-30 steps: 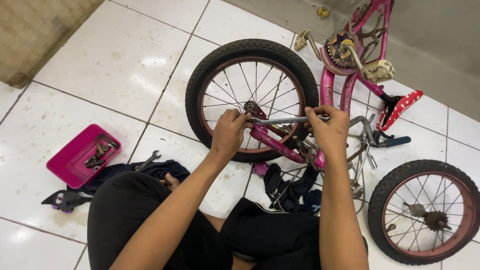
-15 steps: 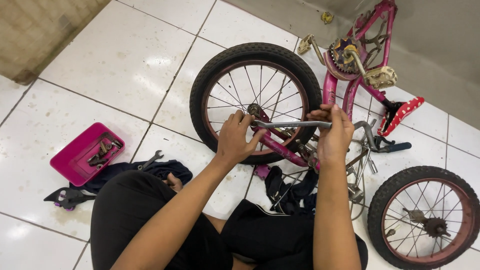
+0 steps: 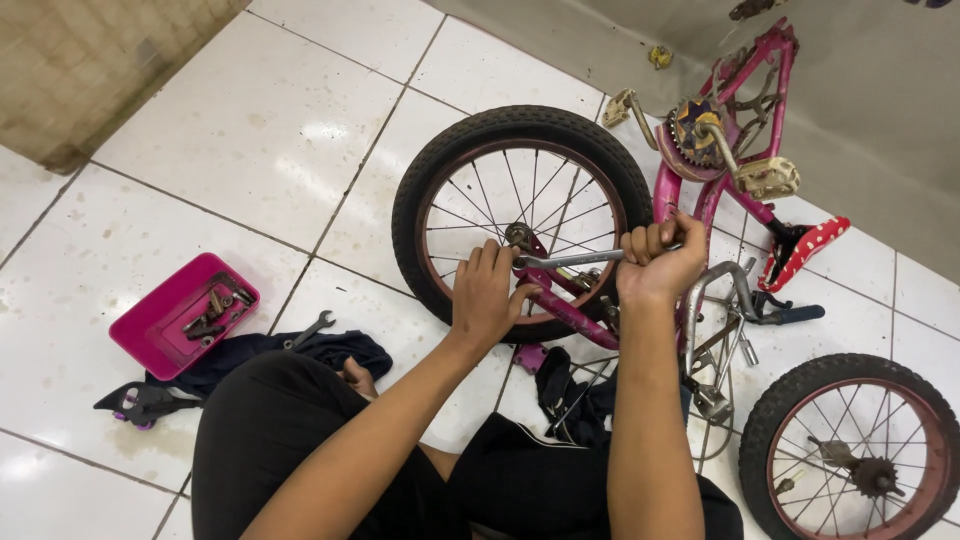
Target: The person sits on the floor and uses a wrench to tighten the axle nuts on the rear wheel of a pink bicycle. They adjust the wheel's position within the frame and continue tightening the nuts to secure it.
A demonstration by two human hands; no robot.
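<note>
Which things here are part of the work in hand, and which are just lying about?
In use: left hand, right hand, wrench, bike wheel, pink bike frame.
Lying about: pink tray of small parts, spare wrench, dark cloth, loose wheel.

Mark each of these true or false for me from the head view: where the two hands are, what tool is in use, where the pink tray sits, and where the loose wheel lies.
1. The right hand grips a metal wrench. True.
2. The left hand holds a hammer. False: it rests by the hub at the wrench's head.
3. The pink tray sits on the floor to the person's left. True.
4. The loose wheel lies inside the tray. False: it lies on the tiles at lower right.
</note>
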